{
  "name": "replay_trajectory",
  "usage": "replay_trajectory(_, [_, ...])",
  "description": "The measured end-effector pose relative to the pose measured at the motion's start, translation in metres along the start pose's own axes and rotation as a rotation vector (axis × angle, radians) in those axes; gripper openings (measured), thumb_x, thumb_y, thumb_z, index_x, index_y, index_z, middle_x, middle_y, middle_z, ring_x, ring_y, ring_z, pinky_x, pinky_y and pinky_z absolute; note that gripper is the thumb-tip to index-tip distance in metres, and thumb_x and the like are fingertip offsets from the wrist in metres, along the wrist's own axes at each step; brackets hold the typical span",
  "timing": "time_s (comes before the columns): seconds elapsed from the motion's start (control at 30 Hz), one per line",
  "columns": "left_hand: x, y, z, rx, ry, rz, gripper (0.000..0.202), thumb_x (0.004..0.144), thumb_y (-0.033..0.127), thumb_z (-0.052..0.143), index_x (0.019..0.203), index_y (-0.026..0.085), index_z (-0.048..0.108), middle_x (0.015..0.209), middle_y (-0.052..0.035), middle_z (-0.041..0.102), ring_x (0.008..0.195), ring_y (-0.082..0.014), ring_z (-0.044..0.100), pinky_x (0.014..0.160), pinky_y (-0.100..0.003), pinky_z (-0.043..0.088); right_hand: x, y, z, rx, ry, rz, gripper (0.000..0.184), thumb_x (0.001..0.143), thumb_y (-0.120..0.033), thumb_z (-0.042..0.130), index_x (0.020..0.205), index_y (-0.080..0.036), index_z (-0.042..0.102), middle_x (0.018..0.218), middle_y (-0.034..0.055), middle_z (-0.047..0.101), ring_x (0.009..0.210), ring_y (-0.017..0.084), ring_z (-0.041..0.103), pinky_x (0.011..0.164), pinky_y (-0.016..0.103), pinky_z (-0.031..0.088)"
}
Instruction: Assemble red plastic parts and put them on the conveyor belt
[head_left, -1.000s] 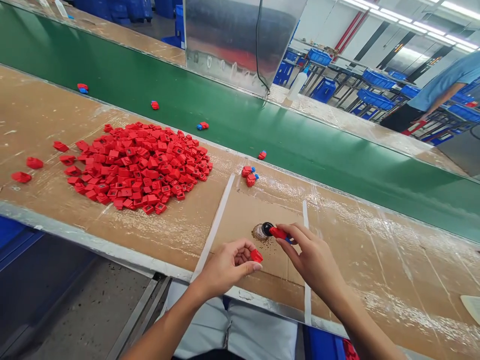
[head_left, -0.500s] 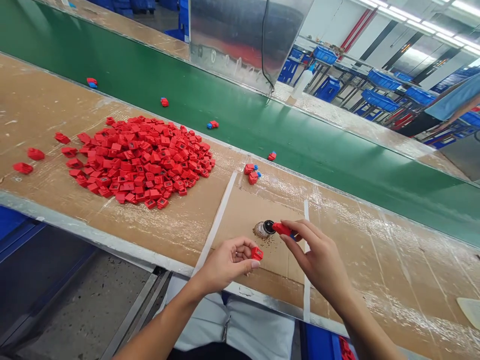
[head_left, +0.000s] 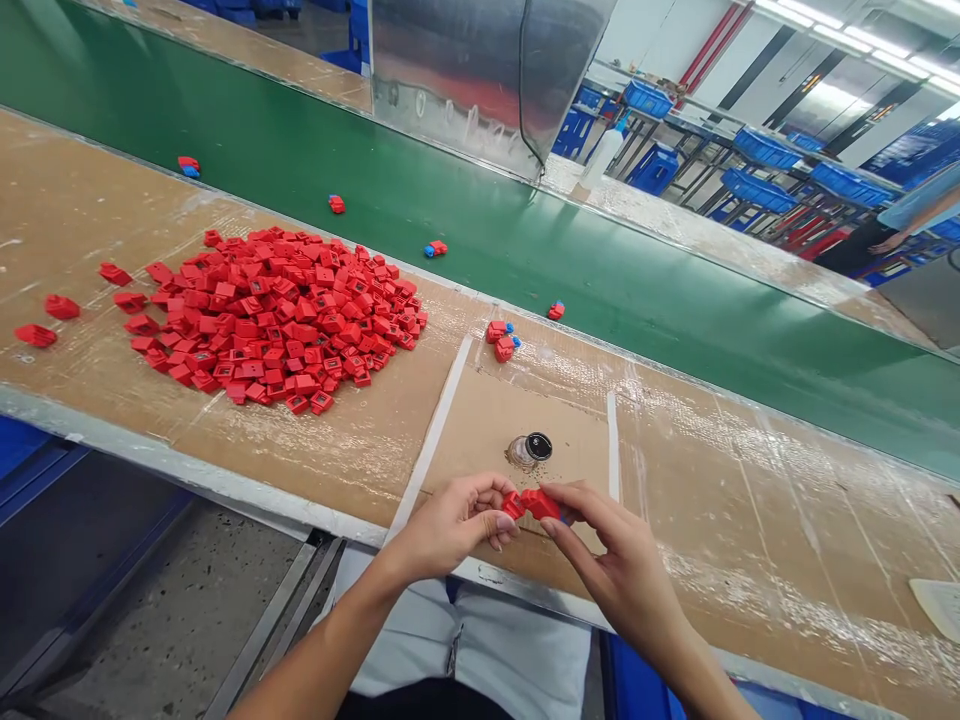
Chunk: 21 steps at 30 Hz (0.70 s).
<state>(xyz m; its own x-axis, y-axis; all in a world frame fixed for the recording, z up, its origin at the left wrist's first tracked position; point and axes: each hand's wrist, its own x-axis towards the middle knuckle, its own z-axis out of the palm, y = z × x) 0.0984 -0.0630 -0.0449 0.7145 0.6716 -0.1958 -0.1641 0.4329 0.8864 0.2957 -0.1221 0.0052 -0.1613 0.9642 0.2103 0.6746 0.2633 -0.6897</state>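
Between thumb and fingers, my left hand (head_left: 461, 522) pinches a small red plastic block (head_left: 513, 504). My right hand (head_left: 609, 535) is closed on a red plastic piece (head_left: 540, 503), with a bit of blue showing by its fingers. The two red parts meet end to end, or nearly so; whether they are joined I cannot tell. Just beyond my hands, a small round jar with a black top (head_left: 537, 447) stands on the cardboard (head_left: 480, 420), brown specks around its base. A large heap of red blocks (head_left: 277, 315) lies to the left.
A green conveyor belt (head_left: 285, 150) runs behind the cardboard-covered bench, carrying several red-and-blue pieces (head_left: 436, 249). Two more red-and-blue pieces (head_left: 502, 340) sit at the bench's back edge. A metal cabinet (head_left: 480, 80) rises beyond the belt. At far right is another person's arm (head_left: 922, 205).
My right hand has drawn back from the jar toward me, bringing its red piece against or close to the block in my left hand. The pieces on the belt have shifted slightly right.
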Motion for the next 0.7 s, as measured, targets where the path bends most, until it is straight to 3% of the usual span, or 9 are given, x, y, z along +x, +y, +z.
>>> replay_trajectory(0.47, [-0.004,0.002,0.0,0.139,-0.046,-0.032,0.018,0.091,0.026,0.053,0.102,0.015,0.061,0.078,-0.0008,0.061,0.066,-0.0113,0.054,0.063,-0.023,0.044,-0.009,-0.003,0.012,-0.026,-0.096,-0.012,0.018,0.101,-0.018,0.048,0.114,-0.022,0.06,0.095,0.0049,0.058,0.082,0.016,0.059,0.071,0.026,0.048])
replay_trajectory(0.7, [-0.002,0.004,-0.005,0.256,-0.097,-0.056,0.016,0.087,0.019,0.05,0.096,0.015,0.063,0.072,0.0008,0.056,0.065,-0.0121,0.052,0.061,-0.023,0.043,-0.014,-0.004,0.022,-0.009,-0.09,-0.003,0.018,0.102,-0.017,0.043,0.112,-0.021,0.058,0.09,0.0046,0.053,0.077,0.016,0.056,0.066,0.025,0.047])
